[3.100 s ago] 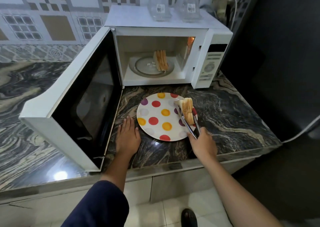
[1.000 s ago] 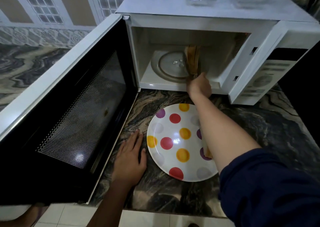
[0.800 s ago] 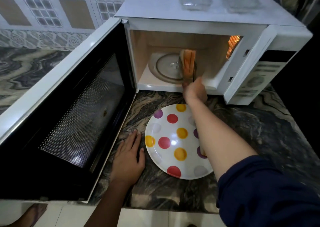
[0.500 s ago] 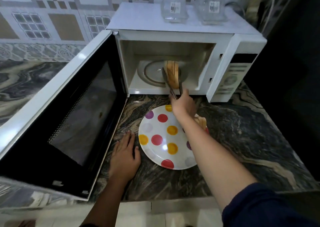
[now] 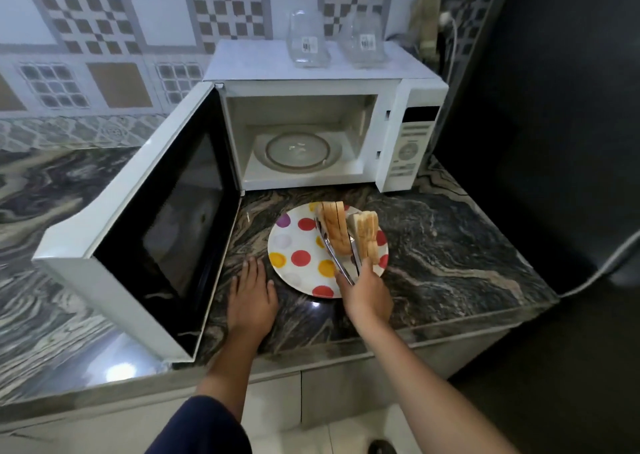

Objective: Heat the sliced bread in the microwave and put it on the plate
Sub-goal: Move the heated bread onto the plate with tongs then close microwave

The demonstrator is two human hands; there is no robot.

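- Marble counter [image 5: 433, 245], microwave [image 5: 311, 82] open at 12 o'clock. Bread where?
- Right hand [image 5: 367, 297] grips tongs [image 5: 337, 257], clamped on sliced bread stack [image 5: 334, 228] over plate [image 5: 294, 242]; other stack [image 5: 367, 235] on plate at 3 o'clock.
- Handling?
- Light, soft, crushable, I judge; squeeze broad faces gently. Left hand [image 5: 251, 297] flat on counter at 9 o'clock; door [image 5: 166, 218] crowds that side.

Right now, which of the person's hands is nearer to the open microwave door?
Left. The left hand rests flat on the counter just beside the microwave door; the right hand is farther off, at the near edge of the plate, gripping tongs.
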